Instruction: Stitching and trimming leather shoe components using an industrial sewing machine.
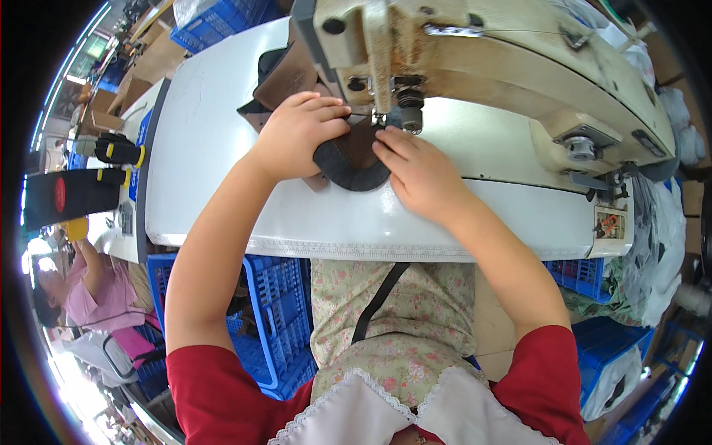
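Apron, floral (404,356): on the near side of the machine (512,74). Worktop, white (200,148): under the machine and beyond its left end. Right hand (417,167): fingers close together, tips pressed down beside the machine's needle. Left hand (300,133): bent over the work, left of the machine's needle; whether either pinches, we cannot tell. Brown piece, dark-edged (352,169): at the machine's needle, under both hands. Crate, blue (222,26): we note it beyond the machine, leftward.

A white counter (211,141) carried a sewing machine (512,81) beyond the right hand (420,172). Brown-and-black material (357,162) lay between that hand and the left hand (297,139); a ruler strip (356,250) ran nearer the body than both.
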A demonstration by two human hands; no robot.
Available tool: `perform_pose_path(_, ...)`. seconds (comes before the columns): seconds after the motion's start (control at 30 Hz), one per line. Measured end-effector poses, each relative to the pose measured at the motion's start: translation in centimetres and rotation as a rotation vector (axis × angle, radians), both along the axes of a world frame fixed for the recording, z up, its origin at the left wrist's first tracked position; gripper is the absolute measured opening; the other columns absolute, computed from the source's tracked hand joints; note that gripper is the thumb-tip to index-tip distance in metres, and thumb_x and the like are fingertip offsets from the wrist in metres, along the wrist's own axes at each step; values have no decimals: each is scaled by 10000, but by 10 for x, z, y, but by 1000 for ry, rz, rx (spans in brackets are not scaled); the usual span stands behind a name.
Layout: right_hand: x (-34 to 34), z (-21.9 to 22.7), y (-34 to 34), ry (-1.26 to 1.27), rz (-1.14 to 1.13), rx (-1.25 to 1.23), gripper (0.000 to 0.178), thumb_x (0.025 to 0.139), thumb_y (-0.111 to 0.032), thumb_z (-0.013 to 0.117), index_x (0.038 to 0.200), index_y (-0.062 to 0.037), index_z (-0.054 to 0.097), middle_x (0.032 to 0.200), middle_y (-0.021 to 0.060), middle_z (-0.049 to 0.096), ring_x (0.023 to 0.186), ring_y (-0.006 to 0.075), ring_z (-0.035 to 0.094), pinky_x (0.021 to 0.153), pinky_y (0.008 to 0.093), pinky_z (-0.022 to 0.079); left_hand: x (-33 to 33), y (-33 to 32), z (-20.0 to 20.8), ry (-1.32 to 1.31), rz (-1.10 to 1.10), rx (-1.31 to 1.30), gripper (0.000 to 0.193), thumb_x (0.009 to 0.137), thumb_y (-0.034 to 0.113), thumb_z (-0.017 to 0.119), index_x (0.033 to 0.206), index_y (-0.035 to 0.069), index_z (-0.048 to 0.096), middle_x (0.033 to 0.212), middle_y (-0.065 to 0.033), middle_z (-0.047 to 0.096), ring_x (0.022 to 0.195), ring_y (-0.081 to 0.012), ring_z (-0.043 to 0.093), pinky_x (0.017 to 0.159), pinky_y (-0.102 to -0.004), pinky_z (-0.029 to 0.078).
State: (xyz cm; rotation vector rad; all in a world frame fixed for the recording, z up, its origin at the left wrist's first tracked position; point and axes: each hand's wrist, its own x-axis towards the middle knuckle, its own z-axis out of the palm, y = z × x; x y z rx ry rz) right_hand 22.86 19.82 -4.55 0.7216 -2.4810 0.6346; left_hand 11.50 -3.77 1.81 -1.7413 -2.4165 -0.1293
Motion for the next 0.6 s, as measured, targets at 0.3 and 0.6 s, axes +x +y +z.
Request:
perform_pose_path(0.3,102,133,200,785,-1158,-209,448,1020,-313,501,1291,34,585,1249,224,615,1151,306,544,1034,410,384,9,1,7,-82,91,-81,622,493,202,824,1093,110,687,1310,-80,632,1284,-258,527,1117,-429,345)
perform_pose_path(0.6,78,114,435,31,-1136,-606,735,983,-588,470,1305,62,587,1325,198,614,1198,271,595,1041,339,406,10,-2,6,-43,89,-57,505,566,184,762,1061,110,696,1298,-86,635,1274,-259,531,1116,-434,348)
